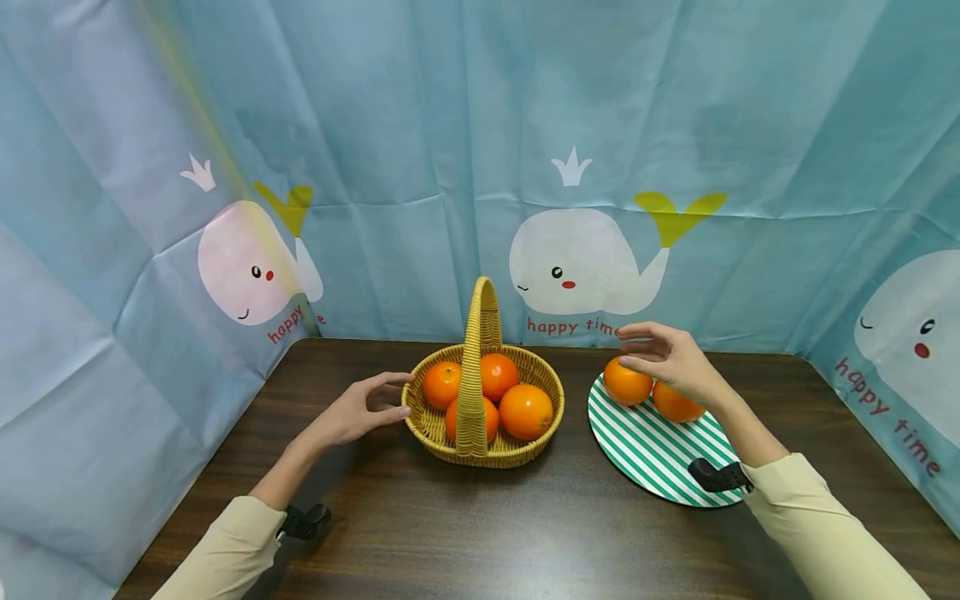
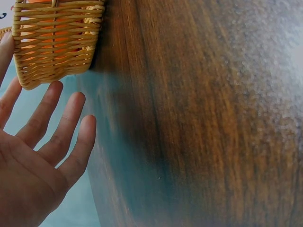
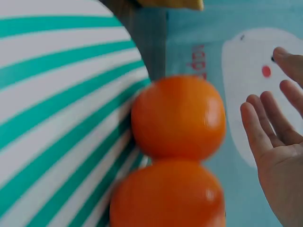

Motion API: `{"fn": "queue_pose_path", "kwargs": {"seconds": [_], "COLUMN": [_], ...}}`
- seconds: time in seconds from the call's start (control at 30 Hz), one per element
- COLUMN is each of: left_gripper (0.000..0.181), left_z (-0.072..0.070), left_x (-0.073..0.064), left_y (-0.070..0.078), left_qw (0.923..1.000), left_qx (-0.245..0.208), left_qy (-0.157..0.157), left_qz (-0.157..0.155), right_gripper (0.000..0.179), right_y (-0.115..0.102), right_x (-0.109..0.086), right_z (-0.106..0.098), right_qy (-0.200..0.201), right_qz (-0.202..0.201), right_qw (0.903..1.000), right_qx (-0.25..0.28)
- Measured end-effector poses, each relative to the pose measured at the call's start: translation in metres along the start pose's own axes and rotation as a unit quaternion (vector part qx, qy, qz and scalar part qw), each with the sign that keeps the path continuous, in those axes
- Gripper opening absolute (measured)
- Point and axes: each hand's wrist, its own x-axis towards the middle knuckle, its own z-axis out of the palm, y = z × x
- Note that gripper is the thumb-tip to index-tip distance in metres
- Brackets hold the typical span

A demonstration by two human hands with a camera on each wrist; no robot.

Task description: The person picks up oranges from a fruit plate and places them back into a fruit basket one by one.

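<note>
A yellow wicker basket (image 1: 491, 459) with a tall arched handle (image 1: 472, 375) holds several oranges (image 1: 527, 412). My left hand (image 1: 358, 413) is at its left side, fingertips and thumb right at the rim; in the left wrist view the fingers (image 2: 66, 123) are spread and gently bent beside the woven wall (image 2: 57, 52). On a round green-and-white striped mat (image 1: 637, 454) sit two oranges, one farther left (image 1: 627, 383) and one (image 1: 677, 405) close beside it. Above them my right hand (image 1: 678, 360) hovers with loosely bent fingers and nothing in its grasp.
Everything stands on a dark brown wooden table (image 1: 487, 533). A light blue curtain (image 1: 420, 167) printed with whales hangs behind its back edge and along the sides. Black wrist straps (image 1: 303, 522) show on both arms.
</note>
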Motion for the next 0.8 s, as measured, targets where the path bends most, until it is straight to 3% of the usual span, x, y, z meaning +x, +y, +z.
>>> {"fn": "queue_pose_path", "kwargs": {"seconds": [0.33, 0.8], "left_gripper": [0.054, 0.054], "left_z": [0.0, 0.0], "left_x": [0.0, 0.0], "left_y": [-0.002, -0.005], "left_qw": [1.0, 1.0], "left_qx": [0.004, 0.0], "left_qy": [-0.001, 0.0], "left_qz": [-0.004, 0.001], "right_gripper": [0.039, 0.042], "right_y": [0.007, 0.026], "right_x": [-0.024, -0.054], "right_z": [-0.033, -0.057], "right_qy": [0.033, 0.051], "right_qz": [0.005, 0.018], "right_qw": [0.9986, 0.9939], "right_qx": [-0.042, -0.096]}}
